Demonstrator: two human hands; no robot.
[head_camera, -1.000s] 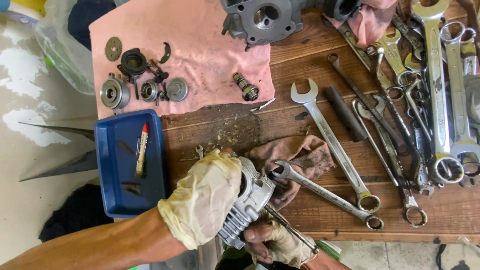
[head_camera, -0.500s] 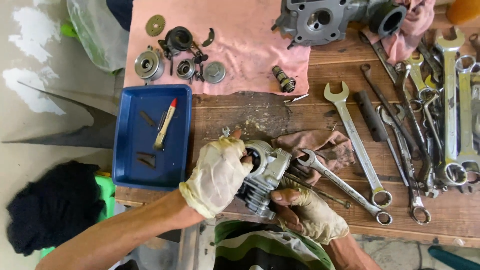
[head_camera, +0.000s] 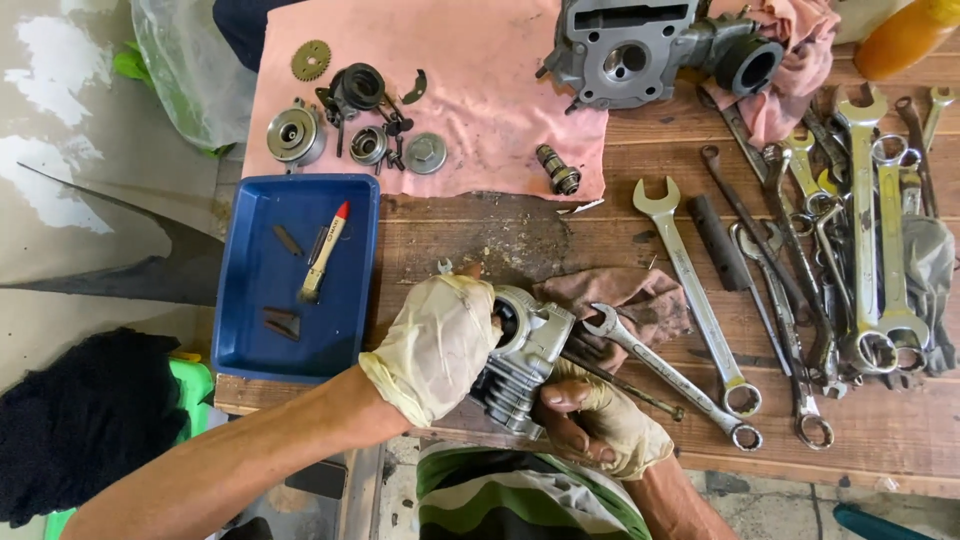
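A finned grey metal engine cylinder is held at the near edge of the wooden bench. My left hand, in a dirty pale glove, is closed over its top left side. My right hand, in a torn glove, grips it from below and to the right. A stained pinkish rag lies just behind the cylinder, and a combination spanner rests across it, right beside my right hand.
A blue tray with a red-tipped tool sits at the left. A pink cloth carries small engine parts. A grey cylinder head stands at the back. Several spanners cover the right side. An orange bottle stands far right.
The view has shifted, so the bench appears further right and lower. Both hands have stayed on the cylinder and brought it slightly nearer the bench edge.
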